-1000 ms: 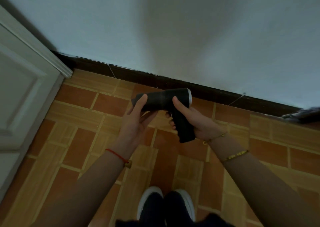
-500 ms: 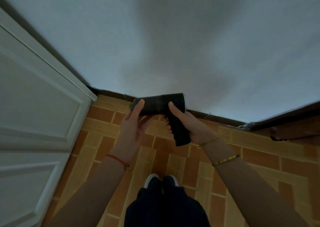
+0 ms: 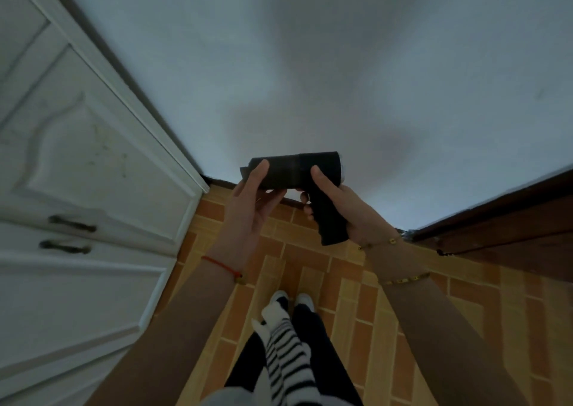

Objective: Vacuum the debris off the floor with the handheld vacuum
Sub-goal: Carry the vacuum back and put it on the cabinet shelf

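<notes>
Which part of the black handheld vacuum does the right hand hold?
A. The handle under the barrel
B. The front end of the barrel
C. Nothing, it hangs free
A: the right hand wraps the handle below the handheld vacuum barrel; the left hand supports the front.

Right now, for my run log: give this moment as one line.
stage: pre-vacuuming | vacuum: held up, off floor | right hand: on grip | left hand: on barrel | debris: none seen
</notes>
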The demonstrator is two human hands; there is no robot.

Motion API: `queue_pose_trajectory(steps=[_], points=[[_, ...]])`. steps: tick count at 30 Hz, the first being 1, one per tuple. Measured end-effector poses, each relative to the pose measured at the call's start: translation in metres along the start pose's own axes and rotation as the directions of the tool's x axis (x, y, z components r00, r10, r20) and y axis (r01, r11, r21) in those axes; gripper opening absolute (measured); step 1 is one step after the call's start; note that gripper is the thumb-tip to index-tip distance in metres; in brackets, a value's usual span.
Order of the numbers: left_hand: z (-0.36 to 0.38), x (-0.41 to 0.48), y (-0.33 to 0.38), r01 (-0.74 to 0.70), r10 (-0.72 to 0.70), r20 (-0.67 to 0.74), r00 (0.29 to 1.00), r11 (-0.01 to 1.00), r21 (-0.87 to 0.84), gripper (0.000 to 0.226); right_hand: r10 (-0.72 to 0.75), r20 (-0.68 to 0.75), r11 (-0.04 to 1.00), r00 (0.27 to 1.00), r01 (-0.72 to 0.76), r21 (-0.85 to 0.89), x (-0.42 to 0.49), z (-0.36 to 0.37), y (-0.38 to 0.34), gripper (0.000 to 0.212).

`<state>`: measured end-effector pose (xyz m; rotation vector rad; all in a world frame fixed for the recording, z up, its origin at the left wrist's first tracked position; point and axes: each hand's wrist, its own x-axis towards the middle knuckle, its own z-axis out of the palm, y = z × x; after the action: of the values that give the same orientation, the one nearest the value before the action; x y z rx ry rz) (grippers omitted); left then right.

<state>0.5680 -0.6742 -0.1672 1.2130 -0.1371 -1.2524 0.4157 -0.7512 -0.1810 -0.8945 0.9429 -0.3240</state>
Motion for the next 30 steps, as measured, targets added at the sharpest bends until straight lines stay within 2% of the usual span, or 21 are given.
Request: queue_pose_trajectory(steps=[5, 9, 11, 16, 21, 24, 30], points=[[0.006, -0.041, 0.028, -0.011, 0.011, -0.032, 0.999, 1.000, 0.011, 0.046, -0.013, -0.034, 0.998, 0.999, 0.011, -0.057, -0.040, 0.021, -0.017, 0.072], [0.003, -0.064, 0.036, -0.025, 0.027, -0.057, 0.998, 0.999, 0.025, 0.041, 0.001, -0.049, 0.994, 0.999, -0.006, -0.109, -0.057, 0.033, -0.020, 0.091], [-0.001, -0.073, 0.040, -0.016, 0.016, -0.077, 0.997, 1.000, 0.007, 0.035, 0.004, -0.043, 0.992, 0.999, -0.009, -0.128, -0.064, 0.040, -0.021, 0.094], [-0.012, -0.092, 0.052, -0.014, 0.009, -0.109, 0.994, 0.999, -0.048, 0.036, 0.025, 0.070, 0.995, 0.997, -0.018, -0.095, -0.083, 0.053, -0.026, 0.056], [-0.022, -0.108, 0.061, -0.008, -0.018, -0.197, 0.980, 0.992, -0.128, 0.059, 0.020, 0.150, 0.998, 0.988, -0.011, -0.059, -0.095, 0.071, -0.036, 0.049], [-0.029, -0.115, 0.068, -0.088, 0.051, -0.257, 0.965, 0.987, -0.135, 0.053, -0.013, 0.168, 0.992, 0.986, 0.034, -0.123, -0.098, 0.082, -0.043, 0.049], [-0.049, -0.142, 0.083, -0.168, 0.090, -0.351, 0.932, 0.965, -0.200, 0.039, -0.091, 0.255, 0.915, 0.963, 0.182, -0.359, -0.100, 0.113, -0.058, 0.026]])
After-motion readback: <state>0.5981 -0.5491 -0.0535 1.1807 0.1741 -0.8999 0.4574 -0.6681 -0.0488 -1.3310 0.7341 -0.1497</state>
